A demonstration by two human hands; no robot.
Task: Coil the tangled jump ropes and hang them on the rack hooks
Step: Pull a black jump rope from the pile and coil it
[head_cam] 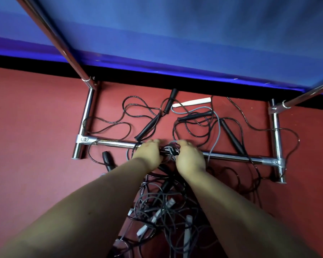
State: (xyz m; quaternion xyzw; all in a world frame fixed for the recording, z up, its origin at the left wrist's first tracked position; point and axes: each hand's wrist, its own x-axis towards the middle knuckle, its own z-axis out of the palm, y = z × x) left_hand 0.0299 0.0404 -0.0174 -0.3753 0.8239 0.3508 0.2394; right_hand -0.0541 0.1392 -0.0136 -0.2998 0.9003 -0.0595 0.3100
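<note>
Jump ropes (168, 151) in both hands (149, 155)

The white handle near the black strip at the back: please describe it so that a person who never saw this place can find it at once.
Start at the chrome rack frame standing on the red floor. Look past its low crossbar toward the blue wall, just before the black strip at the wall's foot. The white handle lies there almost level, joined to a grey rope; the handles around it are black.

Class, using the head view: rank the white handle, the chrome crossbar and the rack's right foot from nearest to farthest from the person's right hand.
From the right hand:
1. Chrome crossbar, directly beneath the hand.
2. White handle, beyond it, near the wall.
3. Rack's right foot, far right on the floor.
</note>
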